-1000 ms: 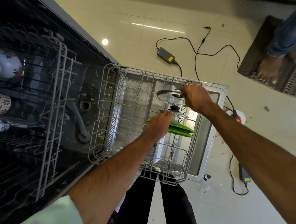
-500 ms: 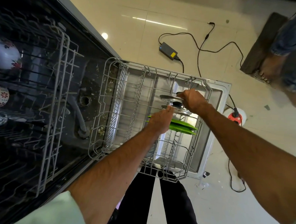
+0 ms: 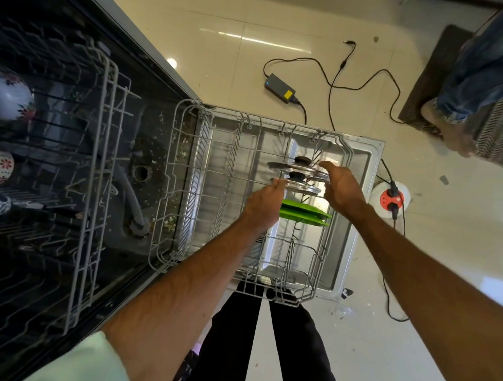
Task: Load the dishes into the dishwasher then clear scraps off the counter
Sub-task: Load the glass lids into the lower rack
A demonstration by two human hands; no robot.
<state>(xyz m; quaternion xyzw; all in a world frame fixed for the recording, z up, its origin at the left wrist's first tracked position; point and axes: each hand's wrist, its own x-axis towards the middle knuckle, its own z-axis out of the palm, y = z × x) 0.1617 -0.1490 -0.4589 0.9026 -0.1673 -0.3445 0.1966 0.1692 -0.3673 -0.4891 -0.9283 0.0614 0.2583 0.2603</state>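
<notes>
Two steel-rimmed lids with black knobs stand on edge in the pulled-out lower rack (image 3: 216,171) of the dishwasher. My left hand (image 3: 265,204) pinches the left rim of the nearer lid (image 3: 303,188). The right rim of the farther lid (image 3: 289,166) sits between the thumb and fingers of my right hand (image 3: 343,188). Two green plates (image 3: 306,213) stand in the rack just in front of the lids, partly hidden by my left hand.
The upper rack (image 3: 100,159) at the left carries flowered cups (image 3: 5,93). Food scraps lie on the tub floor (image 3: 171,224). On the tiled floor are a power adapter (image 3: 280,88) with cables and a red-and-white socket block (image 3: 391,199). Another person's foot (image 3: 449,125) rests on a mat at the top right.
My right hand has lowered the farther lid from flat to standing on edge in the rack behind the nearer lid. My left hand stayed on the nearer lid.
</notes>
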